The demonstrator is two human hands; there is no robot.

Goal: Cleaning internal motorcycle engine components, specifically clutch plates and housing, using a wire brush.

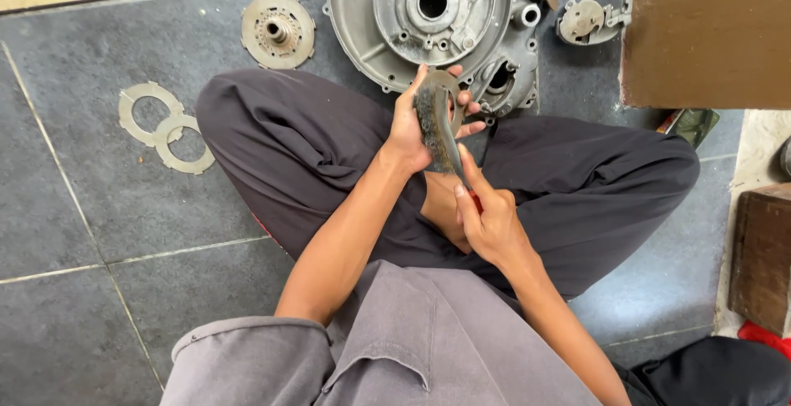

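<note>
Closest to me is the grey shirt [387, 348] on my chest, and below it my crossed legs in dark trousers [313, 159] on the grey tiled floor [74, 233]. Far left on the tiles lie two flat metal rings [161, 127], overlapping each other, and beyond them, near the top, sits a round metal disc [278, 30] with a hub sticking up from its middle. Moving in, my left hand [412, 126] is clenched around a metal ring plate [449, 97], holding it upright above my lap, fingers curled over its far edge. Against that plate lies a wire brush [435, 130], its bristles touching the plate's face. My right hand [490, 220] grips the brush by its handle, forefinger stretched along the back of it; a bit of red shows at the handle under my fingers. Just behind my hands, on the floor, stands a big grey engine cover [428, 18] with a round hole in its centre. To its right lies a smaller metal part [583, 20], next to a brown box [709, 31]. At the far right edge stands a wooden block [762, 253].
</note>
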